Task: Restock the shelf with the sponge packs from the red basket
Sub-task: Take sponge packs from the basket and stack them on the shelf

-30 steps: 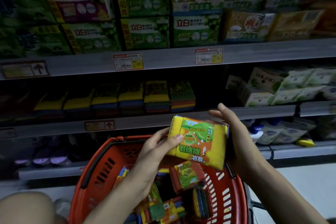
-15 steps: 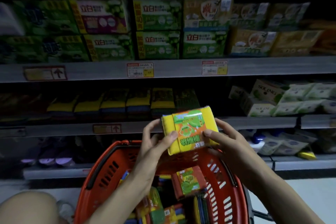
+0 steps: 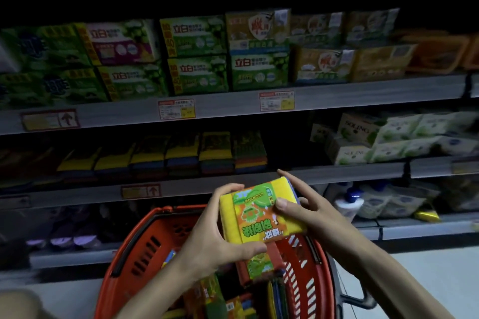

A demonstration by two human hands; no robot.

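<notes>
A yellow sponge pack with a green and orange label is held above the red basket, label up. My left hand grips its left and near edge. My right hand grips its right side, thumb on the label. Inside the basket lie several more sponge packs. On the middle shelf just beyond my hands stands a row of stacked sponge packs, with a dark gap to its right.
Green and yellow boxes fill the upper shelf. White packs sit right of the gap on the middle shelf. Bottles and pouches stand on the lower shelf at right. Pale floor shows at bottom right.
The pack has been turned flatter and shifted a little right in both hands. The camera has tilted up, so the shelves sit lower in view.
</notes>
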